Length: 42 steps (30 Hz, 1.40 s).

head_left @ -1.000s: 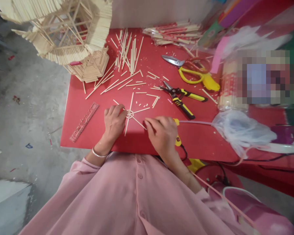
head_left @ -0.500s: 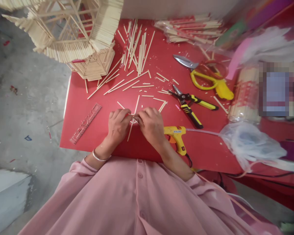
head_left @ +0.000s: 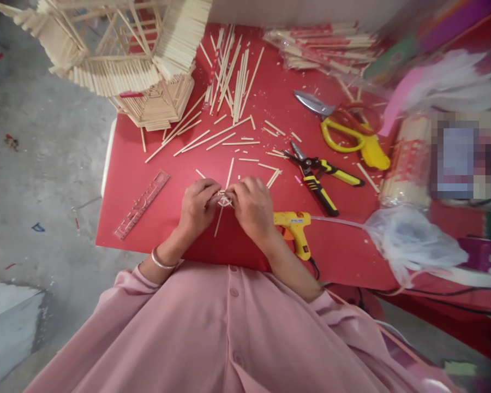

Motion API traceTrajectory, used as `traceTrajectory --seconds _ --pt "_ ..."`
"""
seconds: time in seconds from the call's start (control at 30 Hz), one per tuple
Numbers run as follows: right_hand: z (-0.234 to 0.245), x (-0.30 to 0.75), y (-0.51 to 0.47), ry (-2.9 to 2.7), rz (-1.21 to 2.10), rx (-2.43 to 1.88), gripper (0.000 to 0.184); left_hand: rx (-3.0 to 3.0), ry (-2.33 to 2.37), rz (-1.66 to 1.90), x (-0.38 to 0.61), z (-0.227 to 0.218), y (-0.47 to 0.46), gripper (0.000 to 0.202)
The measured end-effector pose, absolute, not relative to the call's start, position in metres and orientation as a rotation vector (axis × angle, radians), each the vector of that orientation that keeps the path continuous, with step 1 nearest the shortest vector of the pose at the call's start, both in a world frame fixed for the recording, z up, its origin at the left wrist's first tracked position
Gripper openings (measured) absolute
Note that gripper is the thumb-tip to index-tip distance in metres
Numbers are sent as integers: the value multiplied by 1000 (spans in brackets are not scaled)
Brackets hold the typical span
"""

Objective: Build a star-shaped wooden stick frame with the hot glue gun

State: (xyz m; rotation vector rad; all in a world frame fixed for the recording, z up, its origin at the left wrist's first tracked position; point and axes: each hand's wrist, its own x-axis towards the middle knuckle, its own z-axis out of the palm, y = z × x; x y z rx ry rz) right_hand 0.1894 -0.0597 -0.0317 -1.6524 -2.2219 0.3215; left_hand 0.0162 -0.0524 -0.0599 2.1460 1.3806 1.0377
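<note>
Between my hands is a small frame of wooden sticks (head_left: 225, 202), with one long stick running through it toward me and away. My left hand (head_left: 199, 204) pinches the frame's left side with thumb and fingers. From the other side my right hand (head_left: 251, 208) pinches it too, the fingertips of both hands almost meeting. The fingers cover much of the frame. Just right of my right wrist lies a yellow glue gun (head_left: 297, 229). Cut stick pieces (head_left: 272, 177) lie beyond my right hand.
A clear ruler (head_left: 142, 204) lies at the left. A stick-built model (head_left: 147, 93) stands at the back left, near loose sticks (head_left: 239, 82). Pliers (head_left: 317, 174), scissors (head_left: 343, 131), wrapped stick bundles (head_left: 409, 158) and a plastic bag (head_left: 413, 240) occupy the right.
Both hands stay pinched on the stick frame, with only slight finger movement. The whole view has shifted a little; the things on the table lie as before.
</note>
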Motion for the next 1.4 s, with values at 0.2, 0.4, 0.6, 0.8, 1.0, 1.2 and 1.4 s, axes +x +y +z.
traceTrajectory --seconds 0.2,0.4,0.6,0.8,1.0,1.2,1.4 --pt "-32 188 -60 -2247 291 -1669 29 2177 1358 1058 17 -61 -53 20" --pt "-34 187 -59 -2217 310 -1667 27 2161 1381 1045 18 -62 -53 20" --pt "-33 189 -61 -2134 317 -1640 24 2175 1394 1106 20 -66 -51 18" --pt "-31 193 -66 -2093 244 -1640 25 2199 1397 1099 21 -66 -50 18" --pt "-30 190 -72 -2125 229 -1629 26 2176 1418 1081 22 -67 -50 19" --pt "-28 186 -82 -2181 244 -1622 27 2161 1396 1096 22 -70 -50 21" --pt "-29 185 -82 -2195 271 -1630 31 2166 1389 1111 22 -69 -49 20"
